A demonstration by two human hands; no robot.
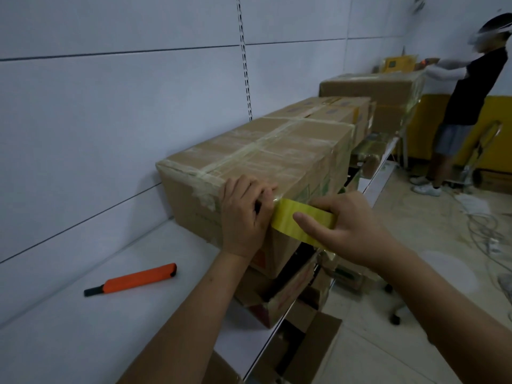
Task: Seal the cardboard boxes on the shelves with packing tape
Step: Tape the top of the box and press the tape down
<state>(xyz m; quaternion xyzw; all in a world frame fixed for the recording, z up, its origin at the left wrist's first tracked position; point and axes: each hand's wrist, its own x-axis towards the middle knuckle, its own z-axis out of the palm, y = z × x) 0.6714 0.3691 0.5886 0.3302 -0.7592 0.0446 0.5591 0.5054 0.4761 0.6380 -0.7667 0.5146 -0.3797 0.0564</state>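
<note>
Both our forearms enter from the bottom of the frame and meet at the near end of a cardboard box (260,159) in the centre. Our left hand (245,214) lies against that end face, fingers curled over the top edge at the spot where a strip of yellow packing tape (302,220) begins. Our right hand (350,231), just right of centre, grips the tape roll — thumb laid across its yellow outer band, fingers hooked round the far side. We note the strip runs taut between the two hands, from the box corner to the roll.

The box sits on a white shelf (69,322) that fills the lower left, its back against the pale wall panel. Old clear tape crosses its top lengthwise and crosswise. Behind it, toward the upper right, stand a second box (332,109) and a third box (374,87) — the farthest is the tallest.

An orange utility knife (133,279) lies on the shelf at lower left, well apart from the hands. Open cartons (288,295) show on the level below. At upper right another person (471,101) stands reaching toward the far end of the shelf.
</note>
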